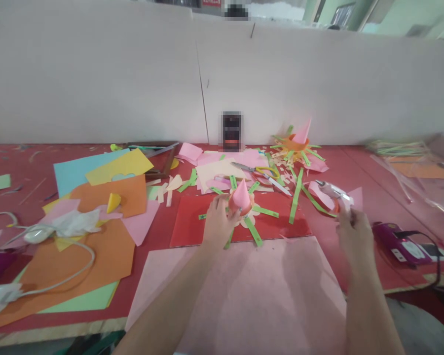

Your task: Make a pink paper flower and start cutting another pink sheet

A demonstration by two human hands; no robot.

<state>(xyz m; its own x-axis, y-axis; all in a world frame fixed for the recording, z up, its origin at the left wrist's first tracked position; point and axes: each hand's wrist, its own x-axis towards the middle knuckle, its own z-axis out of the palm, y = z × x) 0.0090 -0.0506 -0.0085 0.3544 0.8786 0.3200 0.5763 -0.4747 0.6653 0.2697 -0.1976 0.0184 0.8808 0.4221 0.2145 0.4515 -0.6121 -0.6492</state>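
My left hand (217,222) rests on a red sheet (281,223) with its fingers curled against a pink paper cone (241,196). The cone stands on a cream flower shape with green strips (252,230) fanned round it. My right hand (353,230) is raised at the right with fingers pinched on a small silvery tool, perhaps a stapler (333,190), next to a pink paper piece (356,197). The right hand is blurred. A large pink sheet (244,296) lies in front of me.
Scissors with yellow handles (261,172) lie behind the red sheet. A finished cone flower (298,143) stands at the back. Coloured sheets (107,197), a white cable (59,276) and crumpled plastic lie on the left. A purple glue gun (395,241) lies on the right.
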